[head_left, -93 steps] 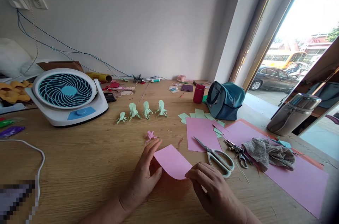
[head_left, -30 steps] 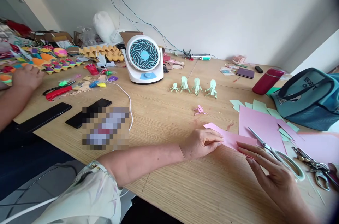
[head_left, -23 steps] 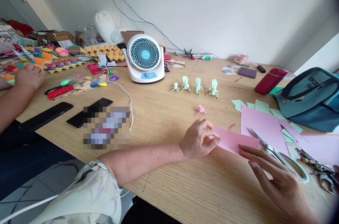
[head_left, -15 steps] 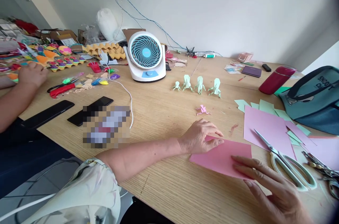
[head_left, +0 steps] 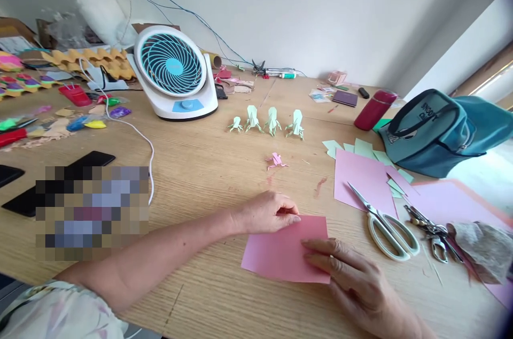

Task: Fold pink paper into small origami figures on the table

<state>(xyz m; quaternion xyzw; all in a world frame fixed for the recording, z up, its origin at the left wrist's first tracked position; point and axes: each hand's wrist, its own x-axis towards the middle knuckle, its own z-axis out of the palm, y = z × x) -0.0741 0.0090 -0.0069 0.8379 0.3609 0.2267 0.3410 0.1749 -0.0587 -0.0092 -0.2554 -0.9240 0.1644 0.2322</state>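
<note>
A sheet of pink paper [head_left: 280,259] lies on the table in front of me, its near edge slightly lifted. My left hand [head_left: 266,213] holds the paper's far edge, fingers curled and the thumb on top. At the right edge, my right hand [head_left: 352,275] has its fingers flat over the paper, with the thumb hidden below the edge. Beyond the sheet sits a small folded pink paper frog [head_left: 276,160]. Several pale green folded paper figures [head_left: 272,121] stand in a row behind it.
To the right lie scissors [head_left: 390,229], pink sheets [head_left: 356,173], green paper scraps [head_left: 364,147] and keys [head_left: 435,232]. A teal bag [head_left: 425,141] and red bottle [head_left: 374,110] stand behind. On the left are a white fan [head_left: 176,71], a cable [head_left: 150,146] and a black phone [head_left: 86,162].
The view has swung right, so things sit farther left in it. My hands stay on the pink paper, and more of its surface shows. The other person's hand has left the view.
</note>
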